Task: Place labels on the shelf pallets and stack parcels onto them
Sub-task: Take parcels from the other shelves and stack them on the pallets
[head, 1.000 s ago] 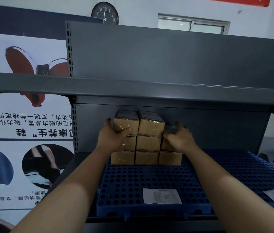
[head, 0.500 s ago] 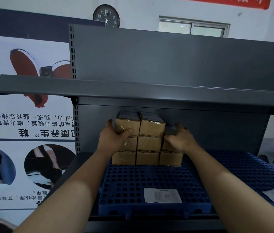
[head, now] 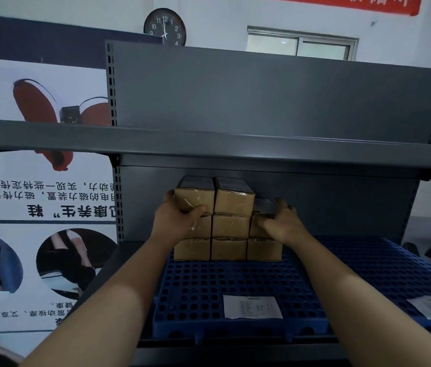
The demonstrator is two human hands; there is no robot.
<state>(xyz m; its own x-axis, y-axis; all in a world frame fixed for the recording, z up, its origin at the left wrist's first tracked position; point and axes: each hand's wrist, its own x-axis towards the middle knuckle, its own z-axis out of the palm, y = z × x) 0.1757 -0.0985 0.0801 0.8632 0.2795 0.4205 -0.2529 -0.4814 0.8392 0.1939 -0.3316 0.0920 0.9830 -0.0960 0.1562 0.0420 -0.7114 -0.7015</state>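
left grip (head: pixel 176 221) on top-left parcel (head: pixel 194 201) | right grip (head: pixel 283 223) on right parcel (head: pixel 262 207)

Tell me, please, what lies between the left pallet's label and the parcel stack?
The head view shows only bare perforated pallet between label and parcel stack.

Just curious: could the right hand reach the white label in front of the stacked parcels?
Probably yes: the right hand grips the parcels, but once freed, only bare blue pallet lies between it and the label.
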